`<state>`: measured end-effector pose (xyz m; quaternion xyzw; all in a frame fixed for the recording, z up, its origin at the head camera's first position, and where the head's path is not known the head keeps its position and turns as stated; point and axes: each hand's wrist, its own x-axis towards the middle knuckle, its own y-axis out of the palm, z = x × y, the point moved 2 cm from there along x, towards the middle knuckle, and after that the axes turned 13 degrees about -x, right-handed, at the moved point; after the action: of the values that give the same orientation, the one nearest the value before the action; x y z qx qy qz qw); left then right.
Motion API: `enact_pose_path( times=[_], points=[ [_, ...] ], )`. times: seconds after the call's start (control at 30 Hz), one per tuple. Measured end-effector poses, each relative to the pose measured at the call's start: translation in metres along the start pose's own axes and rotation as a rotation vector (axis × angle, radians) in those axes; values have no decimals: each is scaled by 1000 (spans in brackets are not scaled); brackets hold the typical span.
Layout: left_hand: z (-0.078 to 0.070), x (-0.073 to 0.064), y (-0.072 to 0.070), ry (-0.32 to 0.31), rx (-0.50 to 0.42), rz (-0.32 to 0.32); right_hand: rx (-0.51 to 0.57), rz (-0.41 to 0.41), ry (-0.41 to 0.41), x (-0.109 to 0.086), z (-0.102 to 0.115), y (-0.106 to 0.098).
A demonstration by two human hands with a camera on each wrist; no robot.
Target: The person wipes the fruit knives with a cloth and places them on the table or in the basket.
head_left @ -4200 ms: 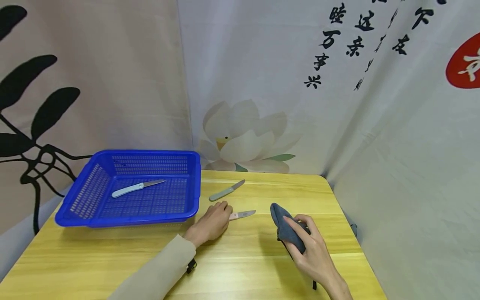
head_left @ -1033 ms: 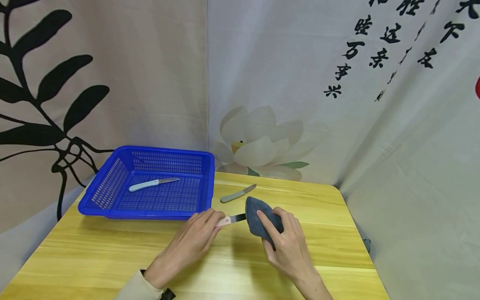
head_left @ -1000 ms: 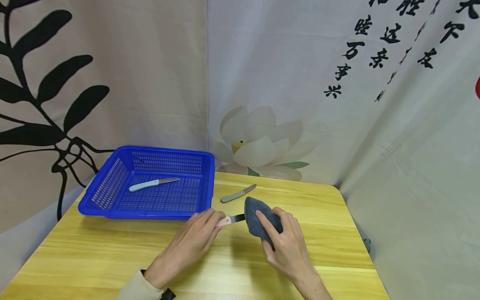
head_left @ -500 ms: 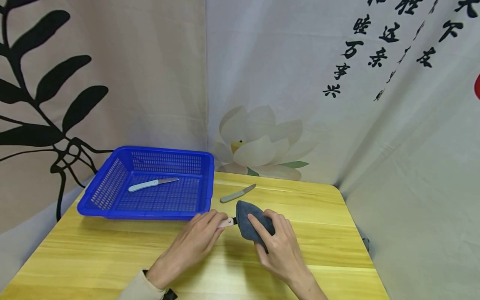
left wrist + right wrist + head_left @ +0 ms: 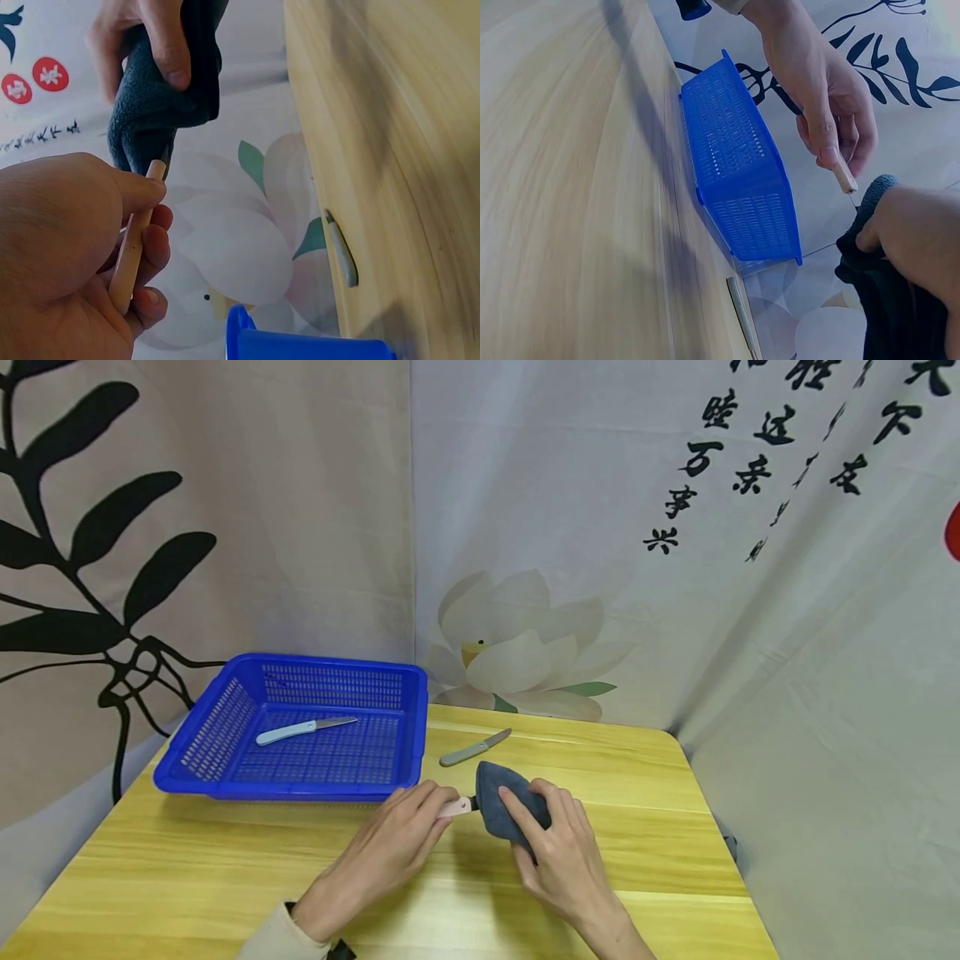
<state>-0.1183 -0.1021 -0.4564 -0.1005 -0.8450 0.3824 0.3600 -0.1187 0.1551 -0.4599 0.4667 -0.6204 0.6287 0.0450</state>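
My left hand (image 5: pixel 390 839) grips the pale pink handle of a paring knife (image 5: pixel 455 807), thumb along its top in the left wrist view. Most of the knife's blade is hidden inside a folded dark blue-grey cloth (image 5: pixel 504 806), which my right hand (image 5: pixel 562 852) pinches around it from the other side. Both hands are held above the table, just right of the basket. Behind the cloth, a second knife with a grey-green handle (image 5: pixel 463 753) lies on the wood. A third, with a light blue handle (image 5: pixel 287 732), rests inside the blue basket (image 5: pixel 292 795).
The light wooden table (image 5: pixel 645 827) ends at a printed fabric backdrop (image 5: pixel 525 510) with a lotus and black characters. The basket takes up the table's back left part. A dark band (image 5: pixel 341 950) shows at my left sleeve.
Over the last four seconds my left hand has lifted the pink-handled knife off the table and the cloth has come over its blade. Lately the cloth has slid left, nearer the handle.
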Motion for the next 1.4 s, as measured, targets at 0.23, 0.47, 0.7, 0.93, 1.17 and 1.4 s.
enact_pose_path(
  times=[0.23,0.47,0.7,0.93,1.17,1.4],
  points=[
    [1,-3,0,19,-7,-17,-14,20,24,-4,-4,2],
    [3,-6,1,12,-10,-16,-26,36,40,-8,-10,4],
    [3,-6,1,11,-10,-16,-26,33,57,-12,-17,8],
    [4,-6,1,2,-7,-3,-24,18,60,-14,-23,9],
    [6,-7,1,10,-10,-15,-29,21,64,-15,-23,12],
    [8,-8,0,12,-18,-21,-22,43,73,-15,-22,14]
  ],
)
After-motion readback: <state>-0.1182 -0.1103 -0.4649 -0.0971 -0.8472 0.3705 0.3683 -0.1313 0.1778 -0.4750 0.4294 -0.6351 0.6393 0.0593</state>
